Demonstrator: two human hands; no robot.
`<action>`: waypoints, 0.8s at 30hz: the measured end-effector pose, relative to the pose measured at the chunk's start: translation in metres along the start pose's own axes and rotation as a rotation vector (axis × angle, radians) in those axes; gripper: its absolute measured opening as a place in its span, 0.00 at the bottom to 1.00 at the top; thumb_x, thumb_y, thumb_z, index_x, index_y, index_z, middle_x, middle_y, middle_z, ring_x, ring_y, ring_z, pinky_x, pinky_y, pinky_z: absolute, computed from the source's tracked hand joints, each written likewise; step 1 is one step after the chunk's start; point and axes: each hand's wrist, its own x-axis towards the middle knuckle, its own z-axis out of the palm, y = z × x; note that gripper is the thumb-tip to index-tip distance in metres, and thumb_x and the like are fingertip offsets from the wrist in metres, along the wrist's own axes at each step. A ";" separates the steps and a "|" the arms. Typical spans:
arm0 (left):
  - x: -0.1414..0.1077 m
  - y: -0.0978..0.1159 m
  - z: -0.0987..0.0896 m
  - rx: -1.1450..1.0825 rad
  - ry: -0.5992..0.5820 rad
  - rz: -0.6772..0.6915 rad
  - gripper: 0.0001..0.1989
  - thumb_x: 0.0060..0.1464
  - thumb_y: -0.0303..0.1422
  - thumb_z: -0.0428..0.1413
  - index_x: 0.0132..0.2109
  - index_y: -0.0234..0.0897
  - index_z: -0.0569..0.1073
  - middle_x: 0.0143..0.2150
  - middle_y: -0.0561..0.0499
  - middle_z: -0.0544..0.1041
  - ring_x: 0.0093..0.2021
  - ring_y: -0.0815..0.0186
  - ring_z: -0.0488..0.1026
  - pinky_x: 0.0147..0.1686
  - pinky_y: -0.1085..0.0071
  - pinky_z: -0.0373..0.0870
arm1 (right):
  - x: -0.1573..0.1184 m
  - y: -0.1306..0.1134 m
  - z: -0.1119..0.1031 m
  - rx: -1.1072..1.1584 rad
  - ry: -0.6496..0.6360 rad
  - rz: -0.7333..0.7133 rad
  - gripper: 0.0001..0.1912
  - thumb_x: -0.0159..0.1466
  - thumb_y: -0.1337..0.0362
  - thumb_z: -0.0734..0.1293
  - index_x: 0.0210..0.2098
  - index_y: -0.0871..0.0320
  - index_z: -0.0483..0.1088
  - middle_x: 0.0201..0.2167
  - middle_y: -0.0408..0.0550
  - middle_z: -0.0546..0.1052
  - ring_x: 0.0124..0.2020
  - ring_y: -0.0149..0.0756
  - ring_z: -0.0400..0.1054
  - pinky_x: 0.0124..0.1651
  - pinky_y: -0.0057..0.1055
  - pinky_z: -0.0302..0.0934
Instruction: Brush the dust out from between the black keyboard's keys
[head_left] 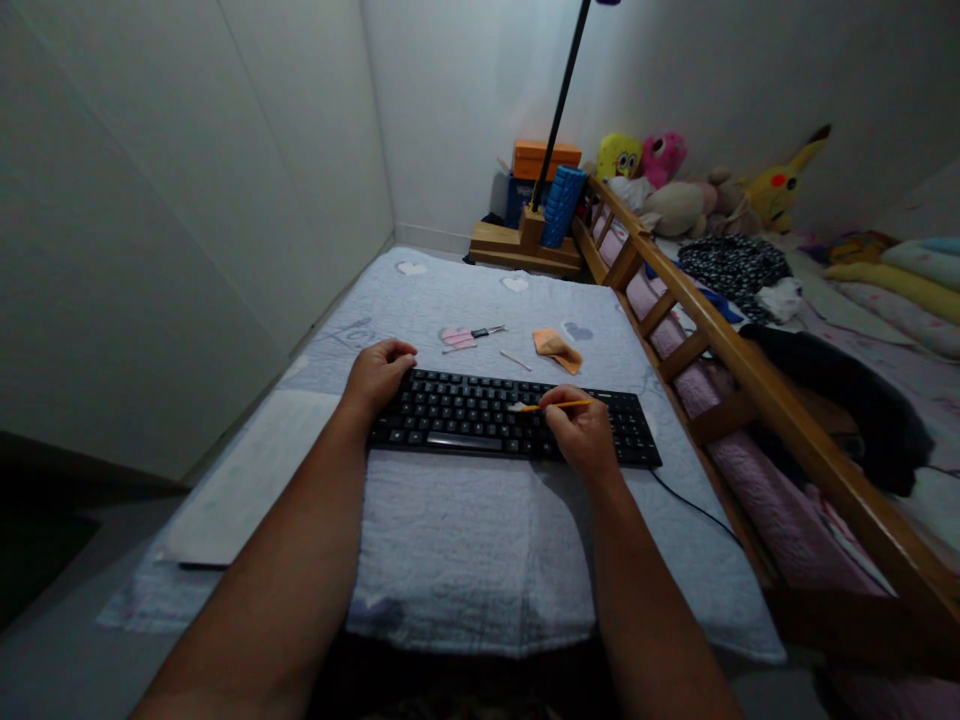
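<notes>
A black keyboard (465,410) lies flat on the cloth-covered table. My left hand (379,380) grips its upper left corner, fingers curled over the edge. In my right hand (579,425) is a small brush (559,404) with a yellow-orange handle, pinched in my fingers. The brush's pale bristles are at the keys right of the keyboard's middle. Behind the keyboard lie a cotton swab (515,360), a second thin swab (459,350), a slim tool with a dark handle and metal tip (487,331), and a folded orange cloth (556,350).
The keyboard's cable (694,505) runs off toward the lower right. A wooden bed rail (720,330) borders the table's right side, with plush toys (664,158) beyond. A white sheet (247,480) lies at the left. A dark pole (562,100) stands at the back.
</notes>
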 end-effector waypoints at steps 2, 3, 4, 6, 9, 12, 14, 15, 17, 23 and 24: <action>0.000 -0.001 0.000 0.000 -0.001 0.001 0.13 0.41 0.39 0.60 0.35 0.38 0.78 0.31 0.51 0.77 0.35 0.60 0.72 0.41 0.64 0.67 | 0.000 -0.002 -0.002 0.022 -0.023 0.033 0.06 0.52 0.62 0.63 0.24 0.55 0.71 0.19 0.41 0.68 0.23 0.34 0.60 0.28 0.32 0.55; 0.001 -0.001 0.000 0.000 -0.003 0.004 0.13 0.41 0.39 0.60 0.35 0.38 0.78 0.31 0.51 0.77 0.35 0.60 0.72 0.41 0.64 0.67 | -0.001 -0.003 -0.003 0.038 -0.036 0.049 0.06 0.51 0.62 0.63 0.24 0.55 0.71 0.17 0.40 0.65 0.21 0.33 0.57 0.26 0.31 0.52; 0.001 -0.002 0.000 0.000 -0.005 0.008 0.14 0.41 0.39 0.59 0.35 0.38 0.78 0.31 0.51 0.77 0.35 0.60 0.72 0.41 0.64 0.66 | -0.001 -0.003 -0.003 0.055 -0.048 0.064 0.06 0.51 0.61 0.63 0.23 0.55 0.71 0.16 0.39 0.63 0.20 0.32 0.55 0.25 0.31 0.49; 0.002 -0.004 0.000 0.002 -0.006 0.019 0.14 0.41 0.40 0.59 0.36 0.38 0.78 0.31 0.51 0.77 0.35 0.60 0.72 0.41 0.64 0.66 | -0.001 -0.004 -0.005 0.085 -0.064 0.089 0.06 0.49 0.61 0.62 0.22 0.55 0.70 0.14 0.38 0.61 0.18 0.30 0.52 0.23 0.30 0.46; 0.004 -0.007 0.000 0.010 -0.005 0.035 0.14 0.42 0.40 0.59 0.36 0.38 0.79 0.31 0.51 0.77 0.35 0.60 0.72 0.41 0.64 0.66 | -0.001 -0.003 -0.007 0.125 -0.068 0.102 0.06 0.48 0.63 0.62 0.20 0.55 0.69 0.15 0.38 0.61 0.18 0.29 0.52 0.24 0.30 0.45; 0.004 -0.007 0.000 0.015 -0.009 0.031 0.14 0.42 0.40 0.59 0.36 0.37 0.78 0.31 0.51 0.77 0.35 0.60 0.72 0.42 0.64 0.67 | 0.000 0.002 -0.008 0.168 -0.057 0.080 0.06 0.50 0.63 0.62 0.20 0.55 0.69 0.15 0.39 0.62 0.19 0.30 0.54 0.25 0.30 0.48; 0.003 -0.006 0.000 0.013 -0.009 0.028 0.14 0.42 0.40 0.59 0.36 0.38 0.78 0.31 0.51 0.77 0.35 0.60 0.72 0.41 0.64 0.67 | 0.001 0.004 -0.008 0.184 -0.035 0.062 0.07 0.52 0.62 0.63 0.21 0.55 0.70 0.16 0.40 0.64 0.20 0.31 0.56 0.26 0.30 0.50; 0.003 -0.006 -0.001 0.012 -0.008 0.027 0.14 0.42 0.40 0.59 0.36 0.38 0.78 0.31 0.51 0.77 0.35 0.60 0.72 0.41 0.64 0.67 | 0.001 0.005 -0.008 0.183 -0.017 0.052 0.07 0.53 0.62 0.63 0.22 0.55 0.71 0.16 0.40 0.64 0.20 0.32 0.57 0.26 0.31 0.51; 0.003 -0.005 -0.001 0.012 -0.008 0.020 0.14 0.42 0.40 0.59 0.36 0.38 0.79 0.31 0.51 0.77 0.35 0.60 0.72 0.41 0.64 0.67 | 0.002 0.004 -0.009 0.165 0.025 0.038 0.07 0.55 0.62 0.64 0.25 0.55 0.72 0.18 0.40 0.65 0.22 0.33 0.59 0.28 0.32 0.54; 0.003 -0.004 -0.001 0.015 -0.006 0.025 0.14 0.42 0.40 0.59 0.36 0.38 0.79 0.31 0.51 0.77 0.35 0.60 0.72 0.42 0.64 0.67 | 0.003 0.004 -0.004 0.049 0.091 0.004 0.07 0.57 0.60 0.66 0.31 0.54 0.75 0.27 0.44 0.74 0.31 0.40 0.69 0.38 0.38 0.63; 0.003 -0.004 0.000 0.016 -0.007 0.025 0.14 0.42 0.40 0.59 0.36 0.38 0.79 0.31 0.51 0.77 0.35 0.60 0.72 0.42 0.64 0.67 | 0.003 0.004 -0.002 0.033 0.080 -0.003 0.07 0.57 0.60 0.66 0.31 0.54 0.75 0.29 0.46 0.76 0.33 0.41 0.70 0.40 0.39 0.64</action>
